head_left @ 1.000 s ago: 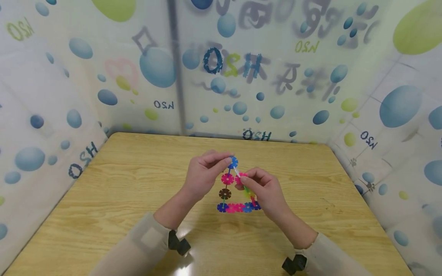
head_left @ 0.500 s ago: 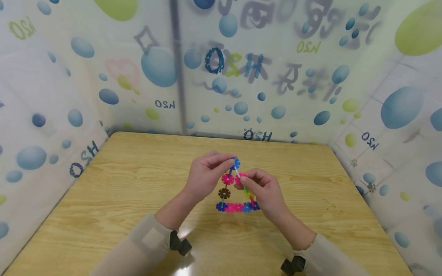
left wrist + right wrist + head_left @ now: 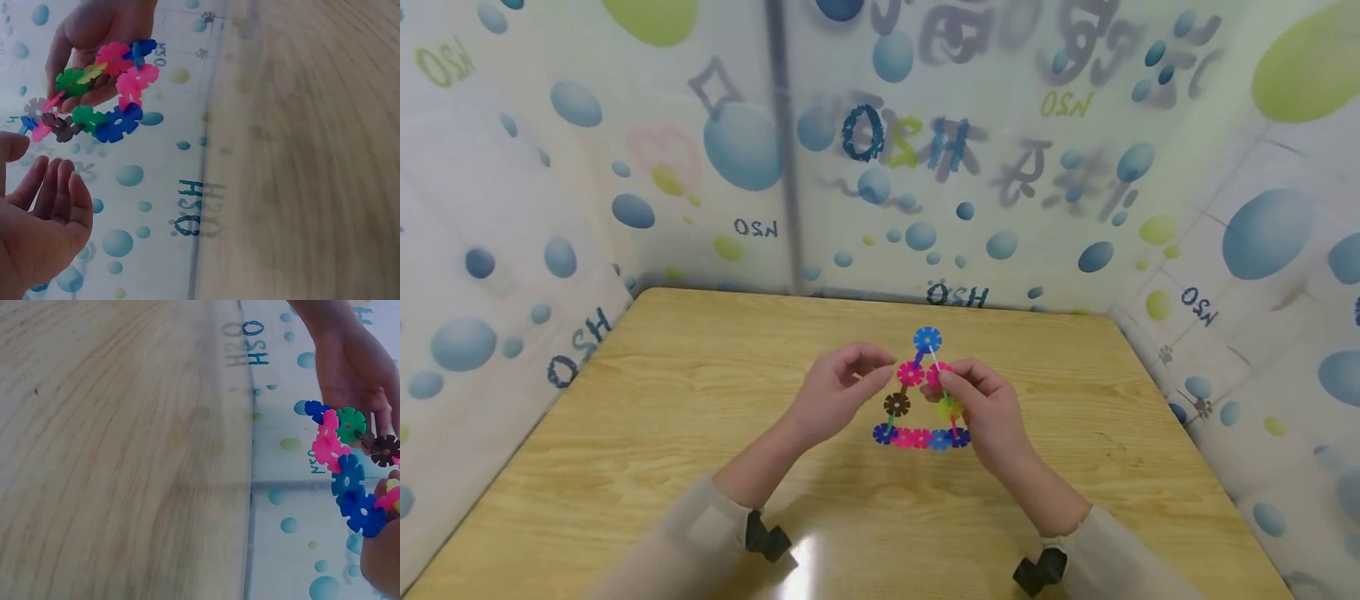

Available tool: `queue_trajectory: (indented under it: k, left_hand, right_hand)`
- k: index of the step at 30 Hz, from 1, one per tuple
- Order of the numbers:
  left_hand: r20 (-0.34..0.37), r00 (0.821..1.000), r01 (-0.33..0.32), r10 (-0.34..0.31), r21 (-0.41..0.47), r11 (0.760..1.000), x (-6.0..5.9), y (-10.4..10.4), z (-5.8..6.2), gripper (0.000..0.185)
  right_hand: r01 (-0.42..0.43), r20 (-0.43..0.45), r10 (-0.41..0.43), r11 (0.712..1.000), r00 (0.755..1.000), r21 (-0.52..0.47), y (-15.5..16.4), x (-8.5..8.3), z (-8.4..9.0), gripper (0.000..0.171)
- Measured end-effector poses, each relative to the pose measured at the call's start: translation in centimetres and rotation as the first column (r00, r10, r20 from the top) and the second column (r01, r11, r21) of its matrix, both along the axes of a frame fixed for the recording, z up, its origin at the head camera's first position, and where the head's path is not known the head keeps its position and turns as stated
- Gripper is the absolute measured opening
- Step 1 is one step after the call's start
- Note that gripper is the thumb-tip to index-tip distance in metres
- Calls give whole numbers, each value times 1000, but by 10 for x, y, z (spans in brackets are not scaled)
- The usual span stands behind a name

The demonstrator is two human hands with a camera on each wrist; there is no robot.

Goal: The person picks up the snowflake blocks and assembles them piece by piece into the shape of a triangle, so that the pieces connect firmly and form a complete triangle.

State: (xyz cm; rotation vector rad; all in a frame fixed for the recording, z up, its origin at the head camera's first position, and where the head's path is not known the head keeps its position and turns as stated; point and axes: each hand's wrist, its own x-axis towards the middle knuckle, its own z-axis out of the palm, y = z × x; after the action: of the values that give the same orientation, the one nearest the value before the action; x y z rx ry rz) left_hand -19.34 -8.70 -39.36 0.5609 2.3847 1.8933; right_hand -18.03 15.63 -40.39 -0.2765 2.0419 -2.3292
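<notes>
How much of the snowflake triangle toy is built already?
Mostly built, it seems: the colourful triangle of plastic snowflake discs looks closed, with a light blue disc on top and a row of blue and pink discs along the bottom. The right hand holds its right side above the wooden table; the left hand is beside it, fingers loose. No spare discs show.

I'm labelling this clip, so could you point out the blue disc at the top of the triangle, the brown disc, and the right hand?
blue disc (image 3: 927,339), head view, the disc's centre.
brown disc (image 3: 897,405), head view, middle of the disc on the triangle's left side.
right hand (image 3: 990,414), head view, back of the hand.
</notes>
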Motion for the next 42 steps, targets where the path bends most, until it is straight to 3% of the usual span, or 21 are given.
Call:
queue_trajectory:
  k: [4, 8, 15, 23, 31, 42]
  left_hand:
    - [35, 997, 71, -68, -103, 992, 3, -9, -11, 22]
    - [35, 992, 120, -117, -105, 987, 4, -10, -17, 19]
    - [26, 995, 98, -96, -96, 991, 2, -8, -19, 16]
    - [62, 995, 85, -82, -41, 996, 0, -12, -18, 20]
    - [97, 994, 47, -44, -29, 998, -7, -15, -21, 21]
    - [74, 997, 42, -35, -95, 995, -21, -18, -29, 27]
  right_hand:
    - [28, 11, -28, 999, 1000, -21, 1, -2, 3, 14]
    - [21, 11, -21, 999, 1000, -34, 1, -3, 3, 14]
    - [17, 13, -17, 998, 1000, 56, 6, -7, 1, 14]
    - [-27, -8, 30, 963, 1000, 267, 24, -12, -1, 36]
    - [-114, 13, 117, 931, 993, 347, 43, -16, -12, 30]
    - [-151, 89, 125, 892, 988, 426, 42, -27, -22, 32]
